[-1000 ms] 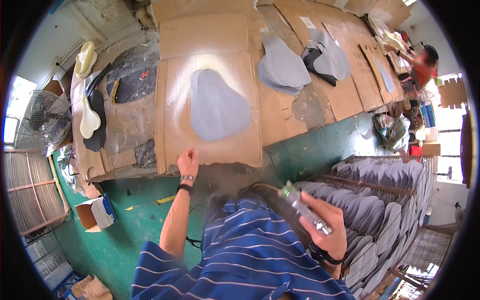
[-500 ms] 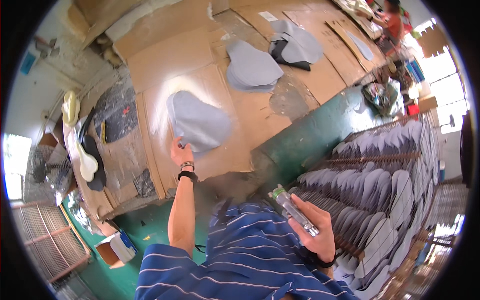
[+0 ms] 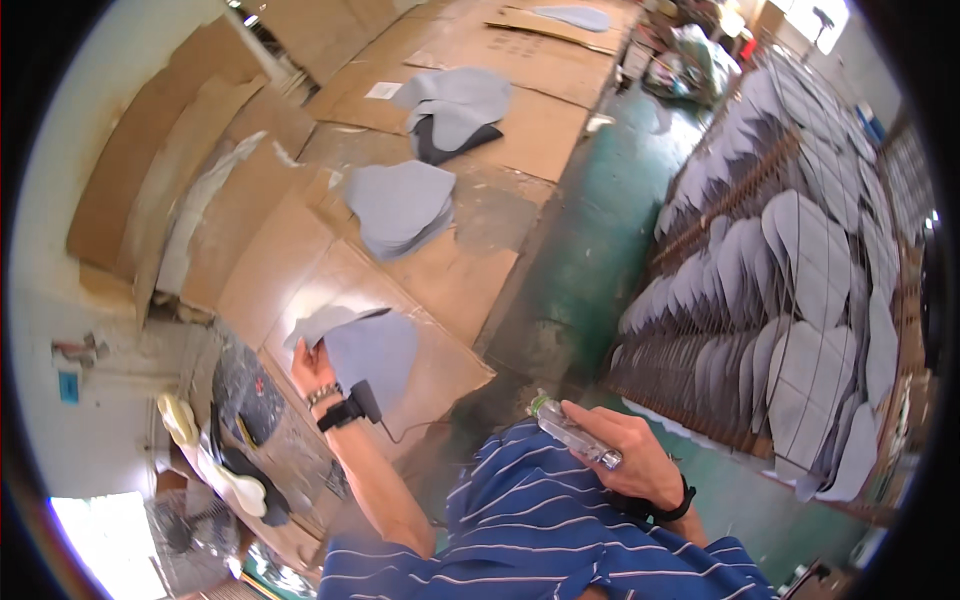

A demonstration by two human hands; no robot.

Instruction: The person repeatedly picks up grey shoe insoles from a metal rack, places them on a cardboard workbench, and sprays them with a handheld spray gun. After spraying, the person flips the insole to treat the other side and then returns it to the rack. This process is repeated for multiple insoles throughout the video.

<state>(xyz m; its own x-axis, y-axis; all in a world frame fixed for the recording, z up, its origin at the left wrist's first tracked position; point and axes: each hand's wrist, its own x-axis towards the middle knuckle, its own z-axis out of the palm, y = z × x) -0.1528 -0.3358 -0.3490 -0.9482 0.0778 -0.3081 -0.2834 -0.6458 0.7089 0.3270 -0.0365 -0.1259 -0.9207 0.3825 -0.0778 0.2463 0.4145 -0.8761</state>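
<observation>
Now our left hand pinched edge of grey felt piece on cardboard-covered table, lifting corner. Our right hand closed around clear bottle near chest. Judged step: picking piece; next move needed clean lift clear of cardboard.

The fabric piece under the left hand is grey-blue, on brown cardboard. The right hand holds a clear bottle with a green cap. The shirt is blue with white stripes; the floor is green.
</observation>
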